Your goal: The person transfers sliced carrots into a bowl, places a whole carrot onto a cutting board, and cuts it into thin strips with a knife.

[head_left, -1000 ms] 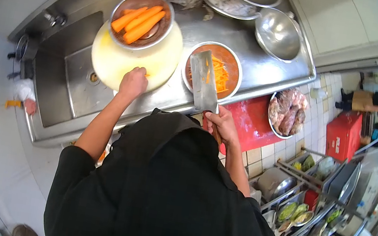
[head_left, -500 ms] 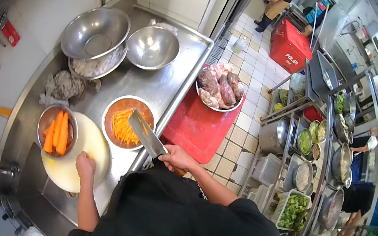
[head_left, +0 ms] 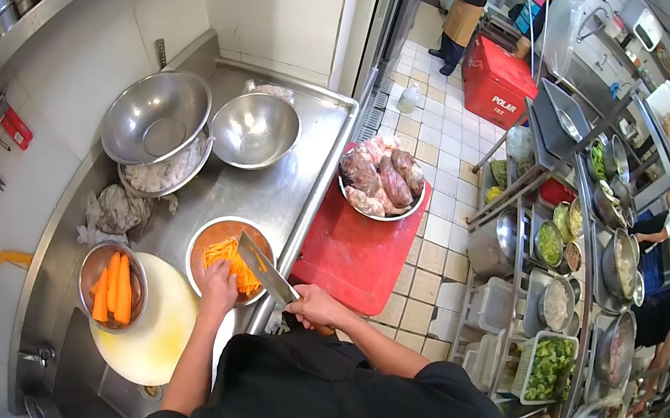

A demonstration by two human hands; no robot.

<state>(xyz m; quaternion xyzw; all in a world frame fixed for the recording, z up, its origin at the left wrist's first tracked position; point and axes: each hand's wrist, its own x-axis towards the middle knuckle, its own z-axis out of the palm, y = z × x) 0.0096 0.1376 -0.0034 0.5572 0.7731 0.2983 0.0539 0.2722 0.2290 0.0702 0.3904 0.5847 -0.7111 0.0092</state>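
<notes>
Shredded carrot (head_left: pixel 246 276) lies in a round bowl (head_left: pixel 195 249) on the steel counter. My left hand (head_left: pixel 220 285) is at the bowl's near side, over the shreds; its fingertips are hidden among them. In my right hand (head_left: pixel 317 305) is the handle of a broad cleaver (head_left: pixel 270 276), whose blade reaches over the bowl's right side with orange bits on it. The round white cutting board (head_left: pixel 154 338) is at the left of my left hand. Overlapping the board's edge stands a metal bowl (head_left: pixel 85 291) with peeled whole carrots (head_left: pixel 115 287).
Steel bowls (head_left: pixel 157 117) and a crumpled cloth (head_left: pixel 120 210) are at the counter's back. A sink (head_left: pixel 85 406) lies beneath the board. Right of the counter, a bowl of meat (head_left: pixel 383 177) sits on a red lid (head_left: pixel 354 256). Food racks stand right; a person (head_left: pixel 465 14) stands far off.
My left hand has moved from the cutting board to the bowl of shredded carrot. The cleaver stays in my right hand over that bowl. The head view has turned toward the room.
</notes>
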